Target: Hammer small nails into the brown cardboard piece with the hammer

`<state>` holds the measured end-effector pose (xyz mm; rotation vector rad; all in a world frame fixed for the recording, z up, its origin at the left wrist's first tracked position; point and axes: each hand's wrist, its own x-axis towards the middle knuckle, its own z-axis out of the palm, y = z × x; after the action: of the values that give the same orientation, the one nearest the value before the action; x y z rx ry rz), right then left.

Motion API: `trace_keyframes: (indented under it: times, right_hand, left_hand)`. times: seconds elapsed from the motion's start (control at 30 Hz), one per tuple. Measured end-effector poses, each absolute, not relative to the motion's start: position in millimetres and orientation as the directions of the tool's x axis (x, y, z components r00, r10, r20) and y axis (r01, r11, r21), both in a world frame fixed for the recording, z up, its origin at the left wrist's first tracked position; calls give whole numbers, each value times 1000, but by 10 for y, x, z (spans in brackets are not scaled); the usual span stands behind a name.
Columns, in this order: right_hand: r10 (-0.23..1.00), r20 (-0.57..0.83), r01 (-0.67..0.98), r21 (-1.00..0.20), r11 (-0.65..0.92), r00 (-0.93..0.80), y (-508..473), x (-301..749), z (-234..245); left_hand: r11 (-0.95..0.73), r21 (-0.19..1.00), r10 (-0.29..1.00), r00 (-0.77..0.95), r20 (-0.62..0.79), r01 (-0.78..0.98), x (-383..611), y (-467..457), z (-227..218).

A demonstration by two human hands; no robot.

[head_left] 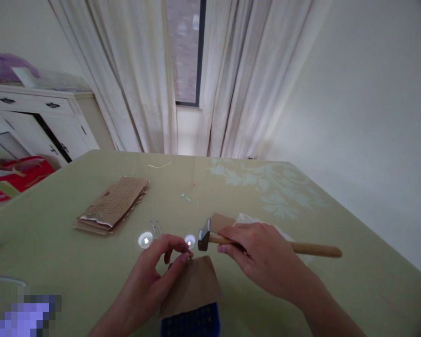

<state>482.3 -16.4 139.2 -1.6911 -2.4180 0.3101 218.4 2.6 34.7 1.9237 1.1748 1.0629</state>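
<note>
My right hand (257, 250) is wrapped round the wooden handle of a hammer (317, 249), close below its metal head, which points left. The thumb and fingertips of my left hand (161, 267) pinch a thin nail (185, 249), mostly hidden by the fingers. That nail is at the far edge of a brown cardboard piece (194, 288), which lies over a dark blue patterned object (192, 322) at the table's near side. The hammer head hovers a little right of my left fingertips, apart from them. Several loose nails (156, 228) lie just beyond my left hand.
A stack of torn, perforated cardboard (115, 203) lies on the green table (101, 262) at left. Another cardboard piece (221, 222) and white plastic (247, 218) are behind my right hand. Small pale-green scraps (185, 197) lie mid-table. A white cabinet (80, 112) stands beyond.
</note>
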Motion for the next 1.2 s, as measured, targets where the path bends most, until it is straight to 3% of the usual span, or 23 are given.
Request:
trace_keyframes:
  times: [0.4, 0.83, 1.1, 1.2]
  right_hand:
    - [936, -13, 902, -273, 336, -352, -156, 4809, 1366]
    - [930, -17, 899, -264, 350, -367, -139, 4784, 1370]
    - [899, 224, 779, -449, 437, -376, -267, 4779, 1434]
    - [890, 239, 752, -476, 456, -389, -313, 4757, 1444]
  left_hand:
    - [-404, 806, 893, 376, 246, 433, 2155, 38, 347]
    - [-450, 780, 872, 404, 277, 435, 2159, 32, 315]
    - [-521, 743, 834, 434, 340, 419, 2192, 25, 334]
    - [-534, 740, 829, 424, 364, 410, 2189, 31, 344]
